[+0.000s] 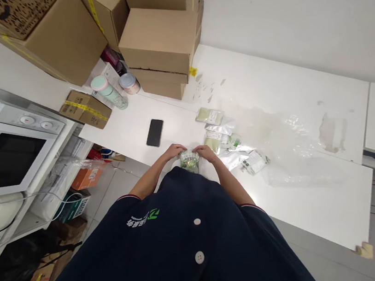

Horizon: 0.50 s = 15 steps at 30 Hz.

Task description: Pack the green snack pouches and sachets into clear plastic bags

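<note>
A green and clear plastic packet (189, 161) is at the front edge of the white table, close to my body. My left hand (175, 151) pinches its upper left corner. My right hand (206, 152) pinches the upper right corner, fingers curled in. The packet's lower end is hidden behind my dark shirt. Just beyond my right hand lie green-and-silver pouches (212, 141) with white labels. Another labelled green pouch (209, 115) rests a little farther back. A white packet (255, 162) lies to their right.
A black phone (155, 132) lies left of my hands. Crumpled clear plastic (297, 151) spreads over the table's right side. Cardboard boxes (160, 39) are stacked at the back left, near a mint bottle (109, 92) and a can (129, 83). A microwave (8, 148) stands at far left.
</note>
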Tool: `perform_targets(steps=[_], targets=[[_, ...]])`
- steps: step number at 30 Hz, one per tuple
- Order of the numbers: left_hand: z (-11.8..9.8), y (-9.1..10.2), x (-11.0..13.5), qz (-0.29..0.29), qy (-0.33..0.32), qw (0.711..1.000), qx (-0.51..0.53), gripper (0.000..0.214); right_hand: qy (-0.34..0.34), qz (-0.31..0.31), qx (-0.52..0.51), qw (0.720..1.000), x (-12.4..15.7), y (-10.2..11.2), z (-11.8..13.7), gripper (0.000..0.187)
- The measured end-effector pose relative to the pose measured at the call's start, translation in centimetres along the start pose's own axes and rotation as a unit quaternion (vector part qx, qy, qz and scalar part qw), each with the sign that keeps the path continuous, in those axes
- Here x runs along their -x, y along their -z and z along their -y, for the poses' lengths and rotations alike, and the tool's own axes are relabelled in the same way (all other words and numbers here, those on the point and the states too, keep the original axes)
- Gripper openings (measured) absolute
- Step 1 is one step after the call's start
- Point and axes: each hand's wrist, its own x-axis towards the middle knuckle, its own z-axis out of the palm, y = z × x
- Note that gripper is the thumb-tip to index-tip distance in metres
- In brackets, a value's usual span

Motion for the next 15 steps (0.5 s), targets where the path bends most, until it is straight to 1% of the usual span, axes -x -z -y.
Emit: perform_targets(steps=[2,4,5,7,8,9,10,11,13,15], targets=[[-0.5,0.2,0.1,0.011,0.017,1.000,-0.017,0.028,-0.006,0.021,0.010,1.000,0.3,0.1,0.6,0.019],[-0.9,0.2,0.0,-0.004,0.017,0.997,-0.075,0.036,-0.001,0.026,0.014,1.000,0.5,0.0,0.9,0.023],[-1.0,0.1,0.0,-0.018,0.011,0.993,-0.119,0.036,0.006,0.017,0.011,1.000,0.6,-0.1,1.0,0.024],[-1.2,-0.1,-0.2,-0.049,-0.005,0.978,-0.202,0.030,0.015,-0.014,-0.002,1.000,0.6,-0.4,0.9,0.026],[-1.3,-0.2,-0.2,-0.060,-0.011,0.972,-0.226,0.026,0.012,-0.026,-0.008,1.000,0.6,-0.5,0.9,0.030],[-1.3,-0.2,-0.2,-0.064,-0.013,0.970,-0.232,0.024,0.004,-0.029,-0.011,1.000,0.6,-0.4,0.9,0.034],[-1.4,-0.1,-0.1,-0.060,-0.006,0.973,-0.223,0.025,-0.010,-0.017,-0.004,1.000,0.5,-0.3,0.9,0.035],[-1.6,0.0,0.0,-0.041,0.012,0.978,-0.203,0.028,-0.027,0.007,0.011,1.000,0.5,-0.1,1.0,0.033],[-2.0,0.5,0.4,0.035,0.081,0.984,-0.153,0.036,-0.054,0.075,0.066,0.994,0.4,0.3,1.6,0.027],[-2.4,1.3,1.0,0.127,0.162,0.972,-0.117,0.042,-0.060,0.129,0.127,0.982,0.4,0.6,2.4,0.026]])
